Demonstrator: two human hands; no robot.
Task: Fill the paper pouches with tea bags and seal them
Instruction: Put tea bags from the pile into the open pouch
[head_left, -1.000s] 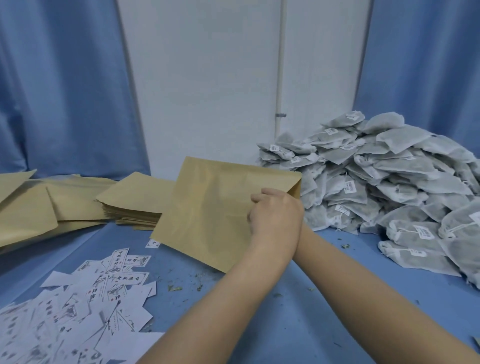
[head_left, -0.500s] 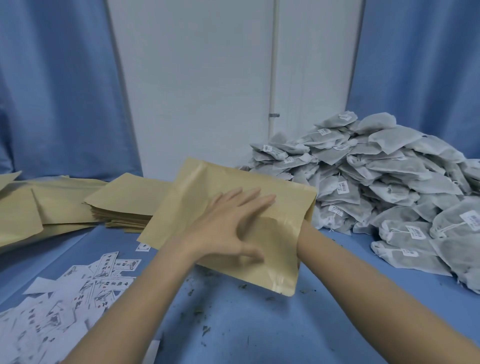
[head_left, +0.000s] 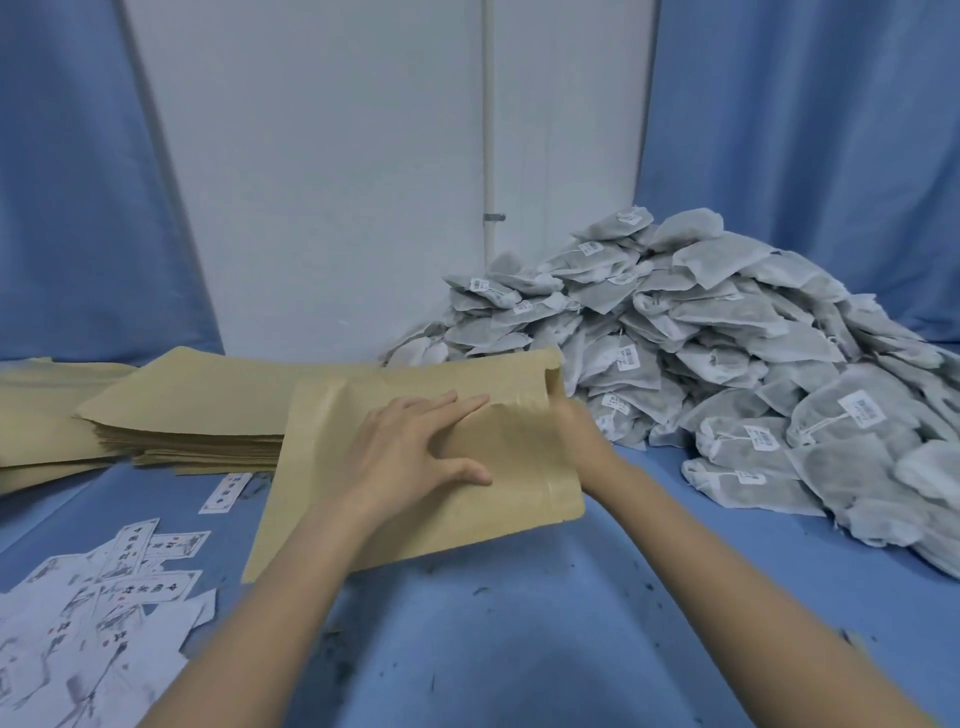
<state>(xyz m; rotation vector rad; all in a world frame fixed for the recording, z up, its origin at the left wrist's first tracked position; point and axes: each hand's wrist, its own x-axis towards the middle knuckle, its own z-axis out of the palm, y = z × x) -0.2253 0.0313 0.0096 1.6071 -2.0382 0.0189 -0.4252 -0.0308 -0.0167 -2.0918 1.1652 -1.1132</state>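
Blue table (head_left: 519, 649), blue curtains (head_left: 805, 156), white wall (head_left: 337, 182) behind.

Matt brown kraft paper pouch (head_left: 415, 467), faintly creased; tea bags (head_left: 727, 374) of grey fibrous mesh with white paper tags; blue tablecloth (head_left: 519, 623) smooth, speckled with leaf crumbs; printed paper labels (head_left: 104, 597)

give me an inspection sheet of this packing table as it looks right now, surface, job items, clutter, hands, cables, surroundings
Surface: blue tabletop, dark tea crumbs scattered on it.
Job's things: one paper pouch with its mouth open to the right; stack of flat pouches to its left; heap of tea bags on the right.
Clutter: printed paper labels at front left.
Hands: left hand flat on the pouch; right hand at its mouth, fingers hidden.
Cables: nothing seen.
Surroundings: blue curtains, white wall with a pipe.
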